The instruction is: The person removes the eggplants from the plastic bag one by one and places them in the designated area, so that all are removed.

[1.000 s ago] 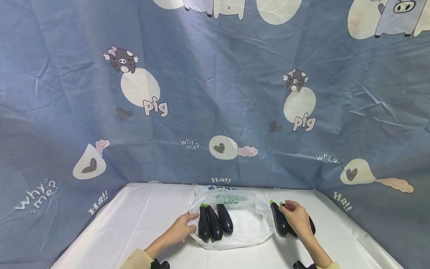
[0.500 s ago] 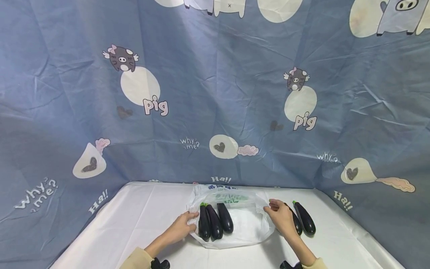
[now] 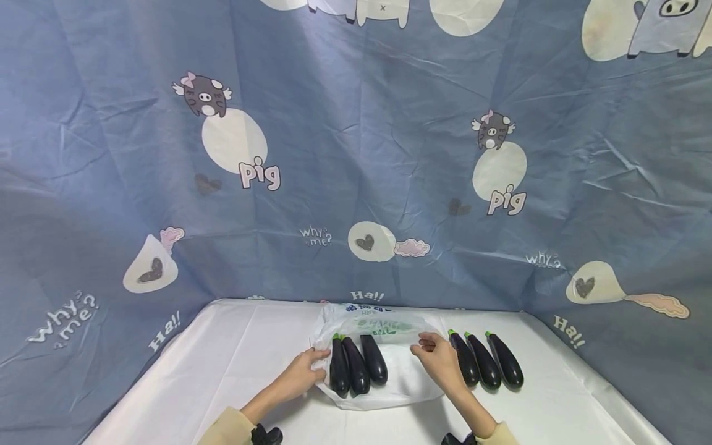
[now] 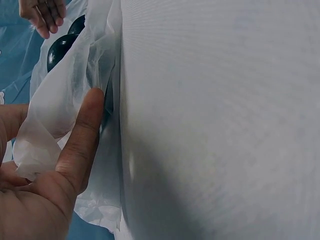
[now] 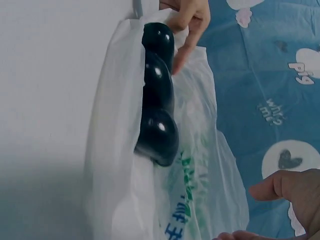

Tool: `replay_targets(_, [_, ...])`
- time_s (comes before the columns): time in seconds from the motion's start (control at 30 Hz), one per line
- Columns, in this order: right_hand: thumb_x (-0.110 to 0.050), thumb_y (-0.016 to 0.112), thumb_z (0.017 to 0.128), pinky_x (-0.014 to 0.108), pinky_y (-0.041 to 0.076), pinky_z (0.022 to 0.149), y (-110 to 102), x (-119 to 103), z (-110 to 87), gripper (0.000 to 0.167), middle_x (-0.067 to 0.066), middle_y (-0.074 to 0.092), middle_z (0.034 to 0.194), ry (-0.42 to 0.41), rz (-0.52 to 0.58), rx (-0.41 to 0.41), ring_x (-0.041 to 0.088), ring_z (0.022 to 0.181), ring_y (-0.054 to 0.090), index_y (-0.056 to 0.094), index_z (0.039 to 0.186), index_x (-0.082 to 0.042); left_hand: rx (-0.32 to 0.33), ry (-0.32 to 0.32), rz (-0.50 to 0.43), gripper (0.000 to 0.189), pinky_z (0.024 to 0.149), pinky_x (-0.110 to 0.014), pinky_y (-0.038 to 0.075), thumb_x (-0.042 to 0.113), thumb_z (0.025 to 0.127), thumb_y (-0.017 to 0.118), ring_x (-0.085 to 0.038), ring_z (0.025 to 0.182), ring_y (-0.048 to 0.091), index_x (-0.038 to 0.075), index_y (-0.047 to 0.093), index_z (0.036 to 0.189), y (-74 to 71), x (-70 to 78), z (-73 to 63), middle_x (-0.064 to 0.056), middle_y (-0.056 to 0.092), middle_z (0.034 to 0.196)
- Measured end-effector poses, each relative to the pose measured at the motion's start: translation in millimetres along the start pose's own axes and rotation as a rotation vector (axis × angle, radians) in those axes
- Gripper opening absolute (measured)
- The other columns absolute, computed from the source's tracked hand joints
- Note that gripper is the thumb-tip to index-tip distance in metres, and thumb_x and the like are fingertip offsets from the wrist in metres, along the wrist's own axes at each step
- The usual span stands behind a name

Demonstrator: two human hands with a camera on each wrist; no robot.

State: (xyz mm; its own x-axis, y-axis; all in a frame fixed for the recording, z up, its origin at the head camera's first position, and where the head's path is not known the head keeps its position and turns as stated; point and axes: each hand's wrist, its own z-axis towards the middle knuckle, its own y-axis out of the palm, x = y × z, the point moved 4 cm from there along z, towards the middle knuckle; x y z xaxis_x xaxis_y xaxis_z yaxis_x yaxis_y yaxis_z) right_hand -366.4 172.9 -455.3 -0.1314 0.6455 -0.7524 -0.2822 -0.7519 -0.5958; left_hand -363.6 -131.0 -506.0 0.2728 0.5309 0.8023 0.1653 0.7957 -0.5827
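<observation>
A white plastic bag (image 3: 403,371) with green and blue print lies spread on the table, its mouth spread apart. Three dark purple eggplants (image 3: 357,366) lie side by side in its left part. My left hand (image 3: 300,374) holds the bag's left edge; in the left wrist view the thin plastic (image 4: 52,117) passes between its thumb and fingers. Over the bag's right part hovers my right hand (image 3: 442,364), with nothing between its loosely bent fingers. In the right wrist view its thumb (image 5: 272,186) stands apart from the fingers, and the eggplants' round ends (image 5: 160,90) show inside the bag.
Three more eggplants (image 3: 486,361), green at their stem ends, lie in a row right of the bag. A white cloth covers the table (image 3: 239,346). Behind it hangs a blue curtain (image 3: 311,185) printed with pigs.
My right hand has moved left from above the eggplants on the right to above the bag, uncovering that row. The left hand stays at the bag's left edge.
</observation>
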Motion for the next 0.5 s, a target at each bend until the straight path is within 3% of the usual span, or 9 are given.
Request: replay_targets(0.5, [-0.019, 0.073, 0.077, 0.035, 0.055, 0.074, 27.3, -9.0, -4.3, 0.036, 0.009, 0.072, 0.090, -0.051, 0.046, -0.047, 0.021, 0.082, 0.069, 0.069, 0.106, 0.002, -0.003, -0.004, -0.009, 0.059, 0.108, -0.067, 0.024, 0.008, 0.075, 0.058, -0.057, 0.135, 0.028, -0.008, 0.054, 0.131, 0.8, -2.3, 1.2, -0.034, 0.046, 0.138])
